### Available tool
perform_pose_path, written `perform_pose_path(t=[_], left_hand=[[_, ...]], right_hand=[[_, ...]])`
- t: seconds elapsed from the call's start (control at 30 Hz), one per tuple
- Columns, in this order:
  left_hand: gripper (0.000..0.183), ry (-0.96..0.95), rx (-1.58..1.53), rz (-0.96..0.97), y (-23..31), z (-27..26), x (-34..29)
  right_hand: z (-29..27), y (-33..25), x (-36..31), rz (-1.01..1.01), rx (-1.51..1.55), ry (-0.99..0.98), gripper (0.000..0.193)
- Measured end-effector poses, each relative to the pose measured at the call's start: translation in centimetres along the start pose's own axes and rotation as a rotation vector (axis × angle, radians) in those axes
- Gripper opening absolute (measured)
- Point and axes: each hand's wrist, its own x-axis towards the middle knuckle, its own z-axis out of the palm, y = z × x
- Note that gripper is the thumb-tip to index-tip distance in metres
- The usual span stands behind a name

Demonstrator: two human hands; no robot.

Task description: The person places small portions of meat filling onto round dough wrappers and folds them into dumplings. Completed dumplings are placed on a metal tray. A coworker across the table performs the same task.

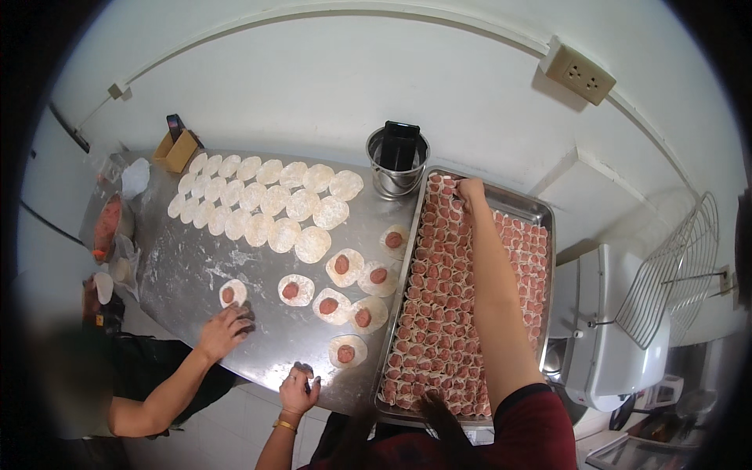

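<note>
My right hand reaches to the far left corner of a metal tray, fingers closed and pointing down among the dumplings. What they pinch, if anything, is hidden. Rows of small open-topped dumplings with pink meat filling pack the tray. At the near edge of the steel table, my left hand is loosely open, thumb apart, with nothing visible in it. Closest to it lies a round wrapper topped with a meat filling ball. Several more filled wrappers lie beyond, left of the tray.
Plain dough wrappers overlap in rows at the back. A co-worker's hand touches a filled wrapper at left. A metal bucket holding a black object stands by the wall. A meat bag is far left; a white appliance stands right.
</note>
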Motion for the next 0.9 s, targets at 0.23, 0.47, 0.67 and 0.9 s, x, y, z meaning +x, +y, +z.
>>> perform_pose_path(t=[0.23,0.47,0.67,0.9], left_hand=[[0.023,0.014,0.082,-0.082,-0.1,-0.9,-3.0],[0.02,-0.012,0.017,-0.098,0.3,-1.0,-2.0],[0.02,0.021,0.043,-0.111,-0.1,-1.1,-3.2],[0.022,0.059,-0.024,-0.115,0.6,-1.6,-2.4]], right_hand=[[5.4,-6.2,-9.7,0.077,0.369,-0.271,0.021],[6.3,-4.9,-4.7,0.204,0.187,-0.162,0.018],[5.5,-9.4,-11.5,0.183,0.318,-0.2,0.01],[2.0,-10.8,-24.5,-0.073,0.544,-0.195,0.016]])
